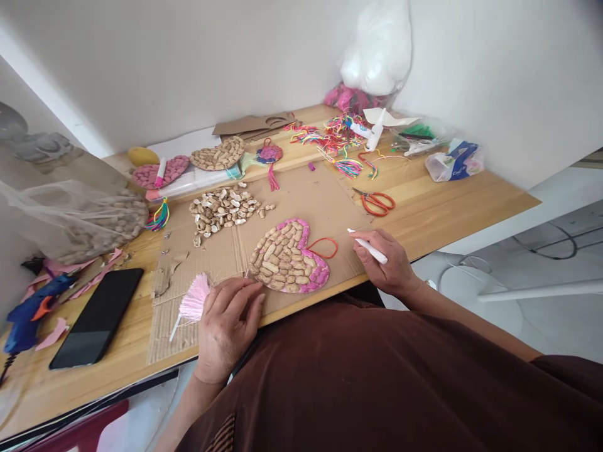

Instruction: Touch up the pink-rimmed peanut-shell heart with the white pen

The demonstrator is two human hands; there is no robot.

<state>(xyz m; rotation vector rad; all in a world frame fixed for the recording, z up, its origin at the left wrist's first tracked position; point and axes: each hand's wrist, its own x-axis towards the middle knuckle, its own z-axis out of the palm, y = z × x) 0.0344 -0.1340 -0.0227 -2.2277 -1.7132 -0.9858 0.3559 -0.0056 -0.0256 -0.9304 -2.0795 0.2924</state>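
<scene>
One heart-shaped piece (288,256), faced with peanut shells over a pink ground, lies flat on the cardboard sheet (320,201) at the near table edge, between the two hands. One red cord loop (324,246) is attached at its right side. The left hand (228,326) rests palm down on the cardboard, fingers loosely spread, fingertips touching the heart's lower left edge; it grips nothing. One pink tassel (195,300) lies just beside its thumb. The right hand (386,262) is closed around one white pen-like stick (368,247), just right of the loop. Further out: one loose heap of peanut shells (221,210), one pair of orange-handled scissors (377,201), two other hearts (160,171) at the rear, one black phone (97,317), one bag of peanuts (89,220).
</scene>
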